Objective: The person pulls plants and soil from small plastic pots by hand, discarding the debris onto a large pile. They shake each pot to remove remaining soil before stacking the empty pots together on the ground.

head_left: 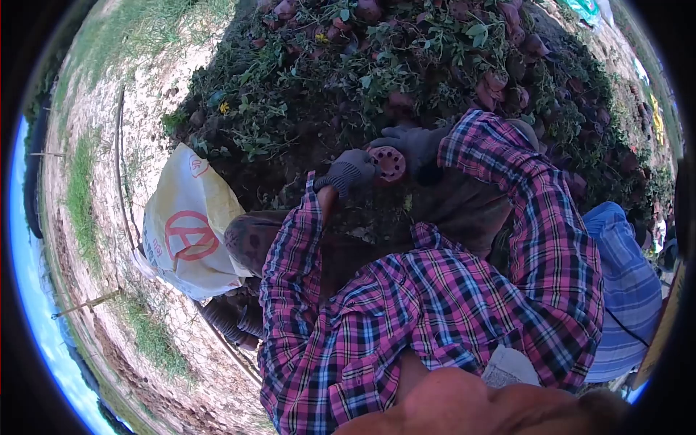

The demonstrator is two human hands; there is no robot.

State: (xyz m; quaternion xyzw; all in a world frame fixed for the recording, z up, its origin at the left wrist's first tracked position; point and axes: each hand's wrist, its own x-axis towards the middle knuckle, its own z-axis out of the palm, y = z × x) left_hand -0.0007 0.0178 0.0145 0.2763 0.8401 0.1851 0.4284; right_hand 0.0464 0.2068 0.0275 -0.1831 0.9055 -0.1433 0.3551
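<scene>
Open field in bright sun, around a printed sack (pixel 190 225).
Left of the sack, pale bare soil (pixel 105 239) catches hard daylight; a thin pole (pixel 120 167) lies close beside it and grass tufts (pixel 83 199) grow farther out. Blue sky (pixel 52 355) with white clouds curves along the edge beyond, below and left of the sack. Above and right of it, leafy plants (pixel 254 119) cover shaded ground.

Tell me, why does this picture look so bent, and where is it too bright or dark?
Head view: black corners and bowed edges, probably from a very wide lens; sunlit ground looks washed out; plants, left hand, right hand and round holed piece sit in shade, their detail dim.
</scene>
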